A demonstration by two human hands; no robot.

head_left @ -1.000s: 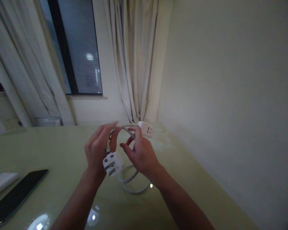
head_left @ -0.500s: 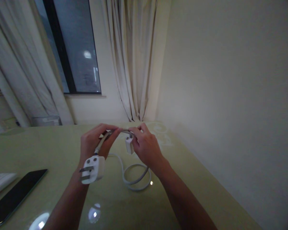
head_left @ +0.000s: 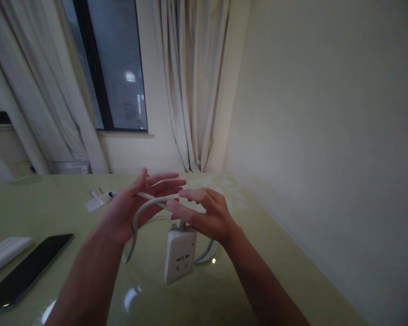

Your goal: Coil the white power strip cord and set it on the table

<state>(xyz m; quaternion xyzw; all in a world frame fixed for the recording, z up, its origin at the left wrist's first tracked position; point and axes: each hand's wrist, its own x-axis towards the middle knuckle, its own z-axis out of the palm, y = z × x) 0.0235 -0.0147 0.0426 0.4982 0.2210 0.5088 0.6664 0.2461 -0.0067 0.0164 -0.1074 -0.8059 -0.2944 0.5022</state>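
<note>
A white extension cord's socket block hangs below my right hand, its outlet face toward me. My right hand is closed, fingertips pinching the pale grey cable just above the block. My left hand has its fingers stretched out and apart, with the cable lying across its palm and curving down in front of the wrist. Left of that hand is the white plug, prongs pointing up and away. Part of the cable behind both hands is hidden.
On the left of the glossy greenish table lie a black flat device and a white long object. A bare wall borders the right side. Curtains and a window are behind.
The plug has swung from in front of my left wrist to its far left side. My left fingers have opened from a pinch. The socket block has come nearer and lower, beneath my right hand.
</note>
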